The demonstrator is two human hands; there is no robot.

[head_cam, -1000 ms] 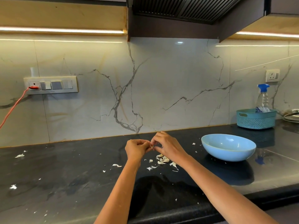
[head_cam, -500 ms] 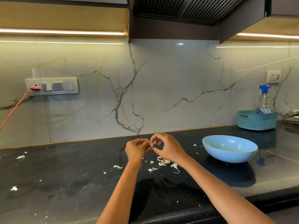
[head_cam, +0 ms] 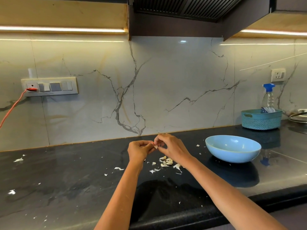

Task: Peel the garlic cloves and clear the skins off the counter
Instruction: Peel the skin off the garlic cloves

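Since the earlier frames both hands have stayed raised together over the middle of the surface (head_cam: 49,188); the right fingers have shifted slightly round the clove, and the skins lie as before.

The dark surface is cut off at the left, right and near edges. One blue bowl (head_cam: 232,148) stands toward the right end; its contents are not visible from this angle. One teal basket (head_cam: 261,120) sits at the far right corner, holding one spray bottle (head_cam: 268,98) whose lower part is hidden by the basket wall. A lid (head_cam: 299,114) beside it is cut off by the frame edge.

The left hand (head_cam: 138,151) is held above the surface, fingers curled, pinching one garlic clove (head_cam: 155,146). The right hand (head_cam: 172,146) meets it from the right, fingers curled and pinching the same clove. The clove is mostly hidden between the fingertips; how much skin remains cannot be told.

A pile of skins (head_cam: 167,162) lies on the surface just under the hands, pieces too tangled to count. Smaller scraps are scattered toward the left edge (head_cam: 18,159) and the near edge.
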